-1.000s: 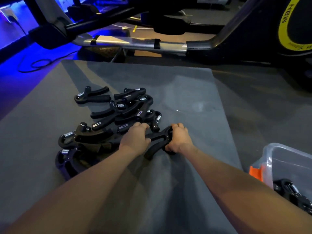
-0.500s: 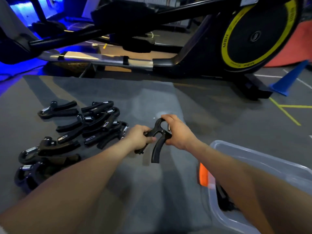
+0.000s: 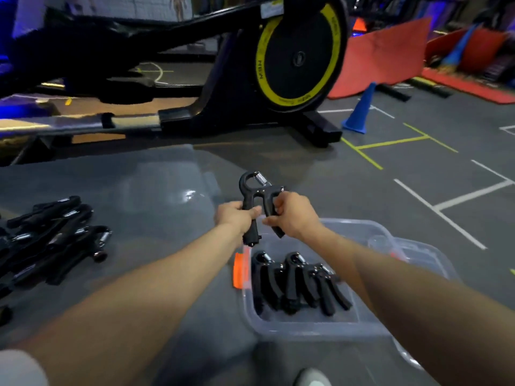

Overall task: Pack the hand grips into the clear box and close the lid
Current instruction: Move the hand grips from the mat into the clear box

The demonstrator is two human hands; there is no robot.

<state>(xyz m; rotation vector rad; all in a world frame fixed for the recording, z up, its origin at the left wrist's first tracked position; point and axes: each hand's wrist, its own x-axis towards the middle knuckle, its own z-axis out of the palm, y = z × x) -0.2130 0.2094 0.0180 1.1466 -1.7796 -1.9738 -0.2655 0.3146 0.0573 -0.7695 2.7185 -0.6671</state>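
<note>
A black hand grip (image 3: 257, 190) with a steel spring stands upright in the air above the far end of the clear box (image 3: 312, 328). My left hand (image 3: 237, 217) grips its left handle and my right hand (image 3: 292, 217) grips its right handle. Three black hand grips (image 3: 295, 282) lie side by side inside the box. An orange latch (image 3: 238, 270) sits on the box's left wall. Several more hand grips (image 3: 53, 240) lie in a pile on the grey mat at the left.
The grey mat (image 3: 156, 213) covers the floor under the pile and the box. A black exercise machine with a yellow-ringed wheel (image 3: 298, 57) stands behind. A blue cone (image 3: 358, 111) and red mats (image 3: 381, 57) lie at the right rear.
Both hands lifted one hand grip off the mat beside the pile and carried it right, turning it upright over the box. My view swung right, bringing the box's inside into sight.
</note>
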